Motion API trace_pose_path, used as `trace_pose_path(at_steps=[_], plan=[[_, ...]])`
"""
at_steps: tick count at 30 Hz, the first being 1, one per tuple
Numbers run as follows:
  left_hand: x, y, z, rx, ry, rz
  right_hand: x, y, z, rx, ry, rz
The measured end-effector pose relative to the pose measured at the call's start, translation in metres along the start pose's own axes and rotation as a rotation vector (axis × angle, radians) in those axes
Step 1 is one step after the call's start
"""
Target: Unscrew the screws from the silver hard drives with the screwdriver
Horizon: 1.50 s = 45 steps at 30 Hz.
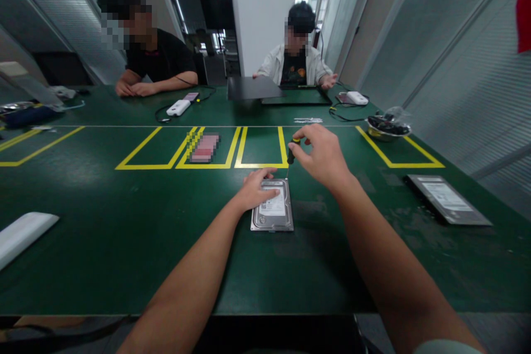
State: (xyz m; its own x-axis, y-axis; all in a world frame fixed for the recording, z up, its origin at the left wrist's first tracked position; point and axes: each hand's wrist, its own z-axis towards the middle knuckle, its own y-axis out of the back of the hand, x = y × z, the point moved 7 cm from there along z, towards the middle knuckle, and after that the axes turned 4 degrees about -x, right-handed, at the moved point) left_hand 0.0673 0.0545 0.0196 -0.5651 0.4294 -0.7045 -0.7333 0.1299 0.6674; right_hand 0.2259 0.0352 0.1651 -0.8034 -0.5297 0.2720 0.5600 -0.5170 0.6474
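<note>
A silver hard drive [284,220] with a white label lies flat on the green table in front of me. My left hand [254,189] grips its left side, the thumb across the label and the fingers at the far edge. A screwdriver [291,152] with a black and yellow handle is pinched in the fingers of my right hand [321,152]. It stands nearly upright, and its thin tip meets the drive's far right corner. Whatever lies under the tip is too small to make out.
To the right lies a second hard drive [446,199]; behind it stands a metal bowl [388,130] of dark parts. Yellow tape [261,165] marks the table. A white object [27,235] lies left. Across sit two people, one with a dark flat panel [254,88].
</note>
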Motion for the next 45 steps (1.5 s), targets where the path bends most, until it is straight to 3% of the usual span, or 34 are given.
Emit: trace_pose_path(at_steps=[45], plan=[[0.005, -0.002, 0.0007, -0.013, -0.012, 0.023, 0.0008, -0.0089, -0.0032, -0.032, -0.021, -0.01]])
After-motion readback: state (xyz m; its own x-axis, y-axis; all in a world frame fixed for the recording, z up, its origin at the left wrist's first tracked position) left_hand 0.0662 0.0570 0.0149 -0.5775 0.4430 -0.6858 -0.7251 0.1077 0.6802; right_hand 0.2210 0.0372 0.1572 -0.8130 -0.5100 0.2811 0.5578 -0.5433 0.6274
